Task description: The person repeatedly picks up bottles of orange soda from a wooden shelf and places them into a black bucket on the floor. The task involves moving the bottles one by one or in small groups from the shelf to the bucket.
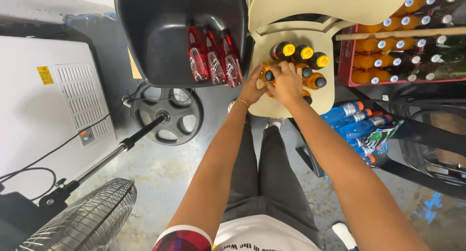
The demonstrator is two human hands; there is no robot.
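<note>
Both my hands reach forward to a cluster of small orange drink bottles (310, 66) standing on the seat of a beige plastic chair (272, 105). My left hand (252, 88), with a thin bracelet at the wrist, touches the bottles at the cluster's left side. My right hand (286, 81) lies over the top of a black-capped orange bottle (268, 76), fingers curled around it. Some bottles have yellow caps, others black.
A black plastic chair (160, 47) to the left holds three red bottles (213, 57). A red crate (347, 78) of orange bottles stands at the right. Blue bottles in plastic wrap (359, 125) lie below it. A fallen standing fan (87, 217) and a white appliance (43, 115) occupy the left.
</note>
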